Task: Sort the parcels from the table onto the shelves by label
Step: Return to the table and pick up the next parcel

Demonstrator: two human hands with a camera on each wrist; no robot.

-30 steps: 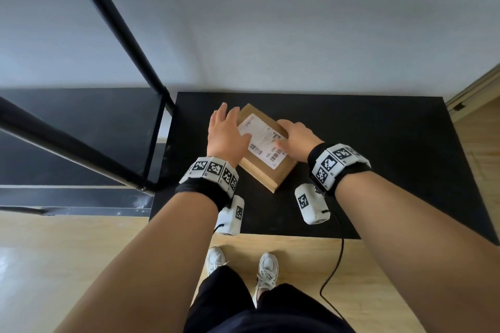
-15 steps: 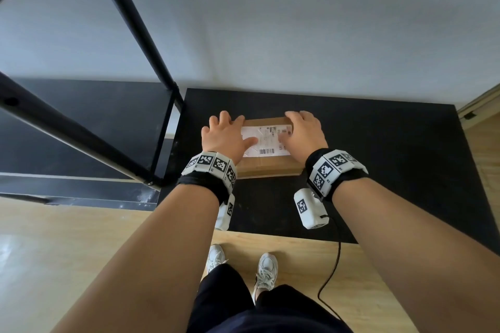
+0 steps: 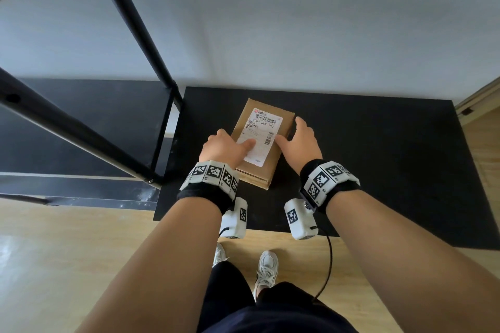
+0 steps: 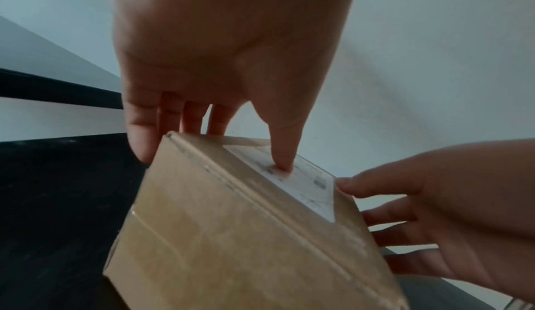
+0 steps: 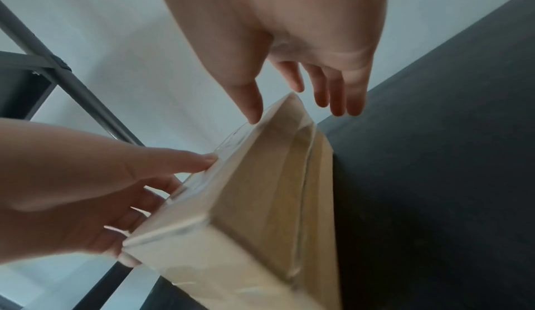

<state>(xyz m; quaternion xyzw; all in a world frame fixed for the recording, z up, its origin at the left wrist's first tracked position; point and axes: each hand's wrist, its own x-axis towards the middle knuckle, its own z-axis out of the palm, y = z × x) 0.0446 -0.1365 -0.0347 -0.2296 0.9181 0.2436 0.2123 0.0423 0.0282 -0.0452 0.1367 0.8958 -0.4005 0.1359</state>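
A flat brown cardboard parcel [image 3: 260, 174] lies on the black table [image 3: 378, 159], its long side pointing away from me. Its white shipping label [image 3: 263, 134] faces up with the barcode at the far end. My left hand [image 3: 230, 143] grips the parcel's left side: the thumb [image 4: 282, 154] presses on the label [image 4: 308, 185] and the fingers curl over the left edge. My right hand [image 3: 295, 136] is at the parcel's right side with its fingers fairly straight. Its thumb [image 5: 252, 109] touches the top edge of the parcel [image 5: 260, 200], and the other fingers hang beside that side.
A black metal shelf frame [image 3: 130, 21] stands just left of the table, with a dark shelf board [image 3: 81, 121] at about table height. A white wall runs behind both. Below the table's near edge are a wooden floor, my shoes [image 3: 266, 267] and a black cable [image 3: 328, 265].
The parcel has turned from lying crosswise to pointing away from me. Both hands have shifted from its ends to its long sides.
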